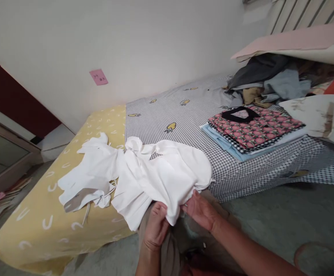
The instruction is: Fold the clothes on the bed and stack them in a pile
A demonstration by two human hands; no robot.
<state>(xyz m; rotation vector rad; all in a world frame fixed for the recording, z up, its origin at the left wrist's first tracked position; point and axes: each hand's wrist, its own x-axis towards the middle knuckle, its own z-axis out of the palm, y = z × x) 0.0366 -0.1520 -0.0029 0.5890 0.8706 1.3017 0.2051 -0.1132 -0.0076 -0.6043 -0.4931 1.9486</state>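
A white garment (167,165) lies bunched over the bed's near edge, and its lower end hangs toward my knees. My left hand (157,222) pinches the hanging edge on one side. A short way to the right, my right hand (201,211) grips the same cloth, its fingers partly hidden beneath the fabric. Left of this garment, a second white piece of clothing (97,172) with thin ties is spread on the yellow sheet; the two touch or overlap, and I cannot tell where one ends.
The bed carries a yellow patterned sheet (40,214) and a black-and-white checked sheet (161,111). A stack of folded clothes (255,130) sits on the right, with a heap of loose clothes (282,76) behind it. A pink card (98,77) is on the wall.
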